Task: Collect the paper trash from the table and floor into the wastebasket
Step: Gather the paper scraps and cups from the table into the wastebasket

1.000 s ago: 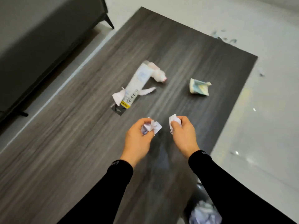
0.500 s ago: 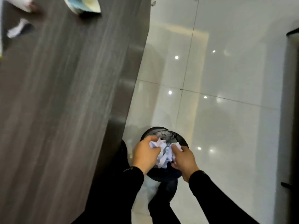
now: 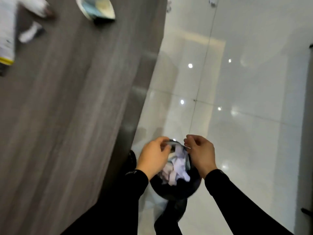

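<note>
Both my hands hang over the round black wastebasket (image 3: pixel 176 192), which stands on the glossy white tiled floor (image 3: pixel 245 133) at about six o'clock in my view, just beside the edge of the dark grey wood-grain table (image 3: pixel 76 107). My left hand (image 3: pixel 153 156) sits over the basket's nine o'clock side with its fingers loosely curled and parted, gripping nothing that I can make out. My right hand (image 3: pixel 199 153) is over the three o'clock side, fingers likewise loosened and spread a little, thumb and forefinger near each other but not pinched on any paper that I can see. The picture is blurred, so fine detail at the fingertips is uncertain.

Between my wrists, inside the basket, lies a heap of crumpled white and pale lilac paper scraps (image 3: pixel 174 172).

Paper is also lying on the table. At eleven o'clock a folded pale blue and cream paper piece (image 3: pixel 96 10) rests near the table's far edge. At ten o'clock there is a long white paper strip with a yellow end (image 3: pixel 6 39), cut off by the frame, with a white crumpled wad (image 3: pixel 39 6) beyond it and a small white torn scrap (image 3: pixel 29 33) just beside it.

Small white bits (image 3: pixel 212 0) show on the floor at twelve o'clock, too blurred to identify.
</note>
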The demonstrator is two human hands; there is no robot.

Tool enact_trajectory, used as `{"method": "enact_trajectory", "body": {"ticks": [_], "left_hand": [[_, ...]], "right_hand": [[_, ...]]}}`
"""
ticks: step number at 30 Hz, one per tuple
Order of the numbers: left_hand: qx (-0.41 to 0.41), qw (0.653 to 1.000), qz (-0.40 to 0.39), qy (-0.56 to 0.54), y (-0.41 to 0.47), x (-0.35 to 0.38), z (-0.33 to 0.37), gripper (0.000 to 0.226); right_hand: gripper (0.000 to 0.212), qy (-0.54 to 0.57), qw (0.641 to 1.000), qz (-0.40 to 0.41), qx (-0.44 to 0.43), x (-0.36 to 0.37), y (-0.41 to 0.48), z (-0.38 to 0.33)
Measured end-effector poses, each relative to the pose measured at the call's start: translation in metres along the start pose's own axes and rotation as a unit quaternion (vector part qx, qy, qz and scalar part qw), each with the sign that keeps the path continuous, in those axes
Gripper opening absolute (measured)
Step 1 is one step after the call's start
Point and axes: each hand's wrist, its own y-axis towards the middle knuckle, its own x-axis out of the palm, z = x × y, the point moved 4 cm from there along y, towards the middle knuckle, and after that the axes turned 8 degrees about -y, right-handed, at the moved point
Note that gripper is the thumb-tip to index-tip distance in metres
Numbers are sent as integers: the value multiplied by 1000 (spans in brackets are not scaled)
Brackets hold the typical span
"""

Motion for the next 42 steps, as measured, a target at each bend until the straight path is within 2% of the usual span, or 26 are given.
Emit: {"method": "enact_trajectory", "body": {"ticks": [3, 6, 9, 10, 12, 14, 16, 18, 20, 22, 25, 27, 29, 31, 34, 38, 40, 42], "left_hand": [[80, 991, 95, -53, 9, -69, 58, 19], [116, 974, 167, -104, 21, -150, 102, 16], [126, 961, 215, -119, 35, -223, 126, 14], [126, 958, 225, -122, 40, -245, 129, 14], [117, 956, 247, -111, 46, -283, 127, 15], [108, 945, 294, -92, 52, -323, 116, 18], [92, 927, 359, -53, 56, -362, 98, 30], [40, 913, 405, 30, 61, -396, 75, 56], [-32, 915, 392, 88, 70, -425, 48, 87], [-69, 930, 347, 97, 83, -441, 29, 109], [-74, 947, 297, 101, 106, -448, 16, 109], [-57, 935, 307, 165, 114, -443, 18, 93], [-16, 922, 343, 181, 117, -437, 21, 70], [16, 933, 336, 123, 117, -431, 21, 46], [54, 934, 351, 39, 107, -432, 18, 18], [139, 891, 431, -40, 86, -443, 29, 21], [143, 903, 405, -15, 97, -442, 38, 18], [118, 933, 336, 50, 120, -430, 46, 21]], "right_hand": [[17, 53, 994, 1, -93, 12, -5, -106], [21, 54, 984, -9, -168, 35, -12, -207], [5, 20, 975, -9, -222, 65, -13, -278], [10, 1, 972, -4, -235, 77, -12, -297], [34, -64, 961, 2, -268, 99, -9, -328], [57, -160, 932, 2, -325, 125, -4, -355], [76, -257, 893, 4, -369, 150, 5, -376], [90, -349, 859, -9, -375, 170, 19, -388], [98, -447, 821, -24, -355, 188, 34, -391], [100, -502, 798, -33, -332, 198, 47, -388], [76, -506, 794, -3, -336, 202, 60, -385], [56, -488, 801, 41, -344, 199, 60, -387], [41, -432, 826, 82, -352, 197, 53, -394], [40, -364, 854, 93, -358, 199, 42, -406], [44, -276, 883, 47, -377, 215, 28, -428], [38, -228, 893, -5, -388, 235, 13, -440], [35, -211, 901, -13, -379, 235, 9, -433], [35, -202, 909, -12, -364, 230, 9, -421]]}}
